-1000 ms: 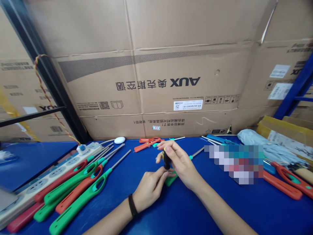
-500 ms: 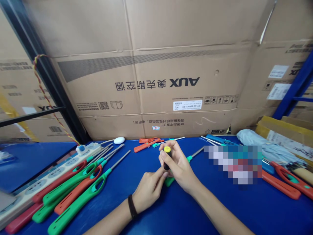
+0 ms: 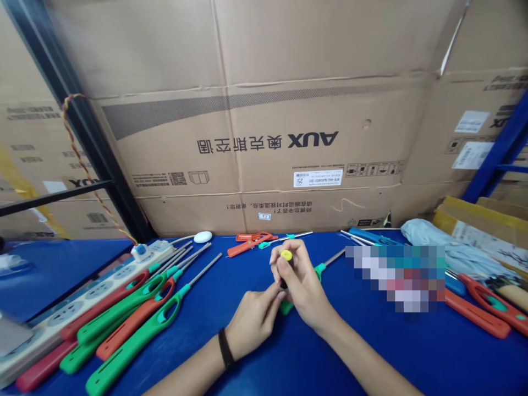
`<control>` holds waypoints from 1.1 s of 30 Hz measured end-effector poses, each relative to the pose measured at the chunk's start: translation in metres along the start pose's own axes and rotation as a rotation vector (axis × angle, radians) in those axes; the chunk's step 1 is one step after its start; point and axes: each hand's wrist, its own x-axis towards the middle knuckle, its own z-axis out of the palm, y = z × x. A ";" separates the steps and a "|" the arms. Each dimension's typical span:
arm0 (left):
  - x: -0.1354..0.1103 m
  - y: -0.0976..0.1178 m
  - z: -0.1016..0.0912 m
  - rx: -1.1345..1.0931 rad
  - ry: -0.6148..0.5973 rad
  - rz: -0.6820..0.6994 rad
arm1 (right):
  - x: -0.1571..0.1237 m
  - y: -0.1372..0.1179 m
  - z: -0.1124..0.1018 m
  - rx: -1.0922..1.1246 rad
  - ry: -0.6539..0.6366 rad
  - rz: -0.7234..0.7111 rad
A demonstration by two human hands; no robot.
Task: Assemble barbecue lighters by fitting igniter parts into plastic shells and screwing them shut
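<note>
My right hand is closed round a small black screwdriver with a yellow cap, held upright over a green long-nosed lighter that lies on the blue table. My left hand, with a black band at the wrist, pinches the lighter's green body just under the screwdriver tip. Most of the lighter is hidden beneath both hands; only its metal rod and a bit of green show.
Several green and red long lighters lie in a row at the left beside a white power strip. More red and blue lighters lie at the right. An orange lighter and a white oval object sit by the cardboard boxes.
The right hand has turned the screwdriver slightly, its yellow cap now showing on top. Both hands stay over the green lighter.
</note>
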 end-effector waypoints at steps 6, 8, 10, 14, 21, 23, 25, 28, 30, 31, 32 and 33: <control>0.000 0.001 -0.001 -0.001 -0.013 -0.010 | 0.000 -0.009 -0.004 -0.168 0.000 -0.049; 0.000 0.002 -0.002 -0.018 -0.015 -0.003 | 0.000 -0.008 -0.003 -0.122 0.042 -0.114; 0.001 0.003 -0.002 -0.033 -0.021 -0.004 | -0.001 -0.006 -0.002 -0.092 0.089 -0.100; 0.001 0.000 -0.002 -0.033 -0.004 -0.012 | -0.003 -0.008 0.000 -0.135 0.052 0.041; -0.001 -0.004 0.000 0.001 0.010 0.023 | 0.003 -0.015 -0.006 -0.356 -0.089 -0.106; -0.002 -0.003 -0.001 0.016 0.009 0.037 | 0.004 -0.013 -0.006 -0.327 -0.053 -0.122; -0.001 -0.001 -0.002 0.020 0.008 0.034 | 0.004 -0.012 -0.006 -0.305 0.002 -0.125; -0.001 0.001 -0.003 -0.012 0.004 0.018 | 0.000 -0.014 -0.005 -0.314 0.090 -0.150; -0.001 0.001 -0.003 -0.030 -0.003 0.017 | -0.004 -0.018 -0.006 -0.346 0.136 -0.149; -0.001 0.000 -0.003 -0.024 -0.009 0.021 | -0.006 -0.020 -0.007 -0.370 0.154 -0.139; -0.001 0.000 -0.003 -0.007 -0.016 0.026 | -0.009 -0.022 -0.009 -0.396 0.169 -0.126; -0.001 -0.001 -0.002 0.016 -0.023 0.030 | -0.010 -0.024 -0.010 -0.428 0.187 -0.118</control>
